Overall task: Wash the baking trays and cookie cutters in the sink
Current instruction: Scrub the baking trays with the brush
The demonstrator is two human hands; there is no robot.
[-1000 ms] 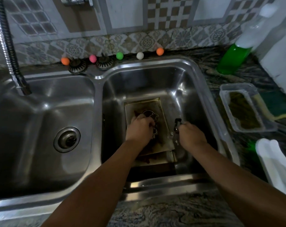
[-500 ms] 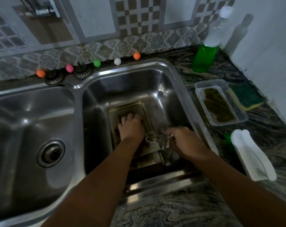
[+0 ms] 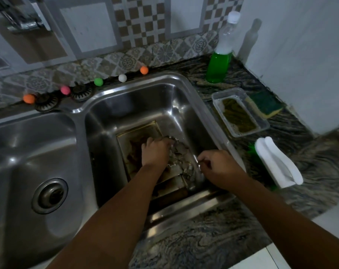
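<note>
A dirty rectangular baking tray (image 3: 137,133) with brown stains lies in the right sink basin (image 3: 145,98). A second tray (image 3: 172,188) pokes out below it near the front wall. Several metal cookie cutters (image 3: 181,156) are heaped at the tray's right edge. My left hand (image 3: 155,150) is down on the tray with its fingers curled around cutters at the heap's top. My right hand (image 3: 219,166) sits to the right of the heap and pinches a small metal cutter between thumb and fingers.
The left basin (image 3: 29,152) has a drain strainer (image 3: 50,195). On the counter to the right stand a green soap bottle (image 3: 219,66), a clear tub (image 3: 240,113) of murky liquid, a green sponge (image 3: 265,103) and a white holder (image 3: 277,164). Coloured balls (image 3: 98,81) line the back rim.
The view has swung right and the faucet hose left the frame. My left hand slid right toward the cutters. My right hand stays at the heap, holding a cutter.
</note>
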